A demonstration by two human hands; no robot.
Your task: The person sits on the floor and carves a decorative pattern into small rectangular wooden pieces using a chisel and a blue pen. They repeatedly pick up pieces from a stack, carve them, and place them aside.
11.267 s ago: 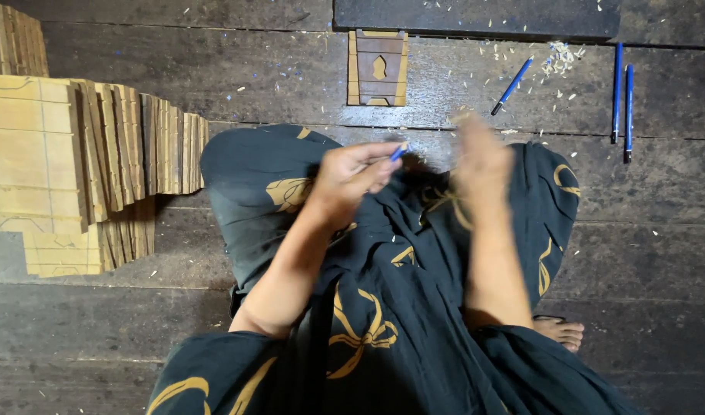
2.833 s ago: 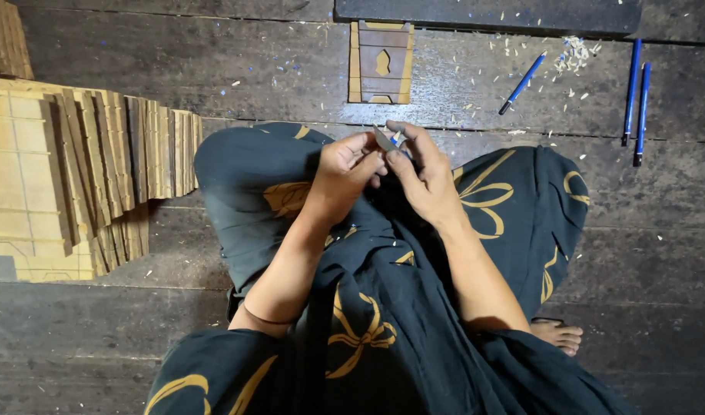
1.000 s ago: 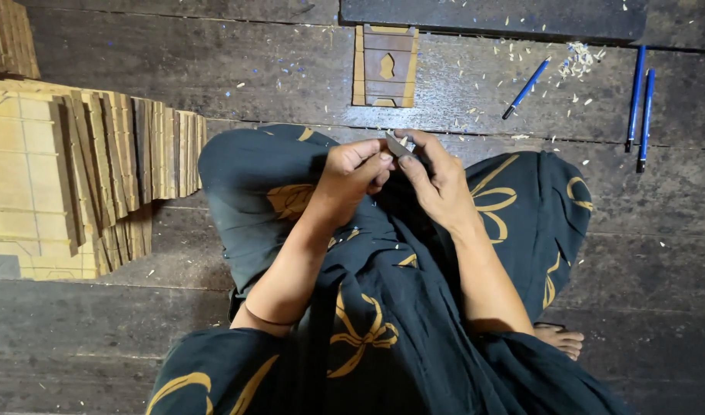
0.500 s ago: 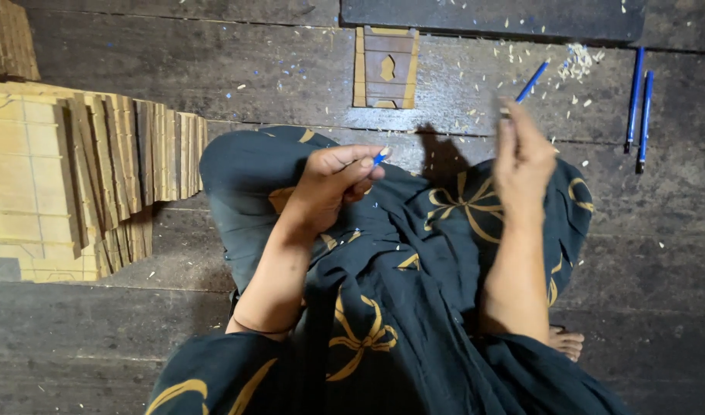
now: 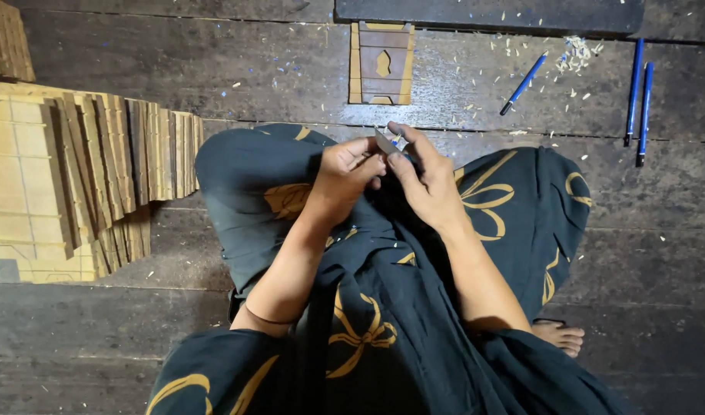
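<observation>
Starting at the far left, a fanned stack of thin pale wooden panels (image 5: pixel 76 184) lies on the dark plank floor (image 5: pixel 237 77), the pieces overlapping like tiles, with a second, smaller bundle of wooden strips (image 5: pixel 6 38) at the upper left corner. Both sit well apart from the hands.

At centre, the person sits cross-legged in a dark garment with yellow bow motifs (image 5: pixel 383 307), the knees spread to either side. The left hand (image 5: pixel 345 173) is closed in a pinch, thumb and fingertips gripping a small thin blade (image 5: pixel 384 141) that angles up and leftward from the fingers. The right hand (image 5: pixel 425 180) meets it from the other side: its index finger extends up beside the blade and its thumb presses in toward the left fingertips. A small bluish item shows just beside the blade between the two hands; what it is cannot be told. Both hands are held together above the lap, over the dark cloth.

Directly above the hands, on the floor, lies a small rectangular wooden frame piece (image 5: pixel 381 63) with a pointed cut-out in its middle, near a dark board (image 5: pixel 491 14) along the top edge.

Further right, a blue pen (image 5: pixel 524 83) lies diagonally among pale wood shavings (image 5: pixel 575 50). Two more blue pens (image 5: pixel 640 100) lie side by side, upright in the view, at the far right. A bare foot (image 5: pixel 560 336) shows at the lower right.
</observation>
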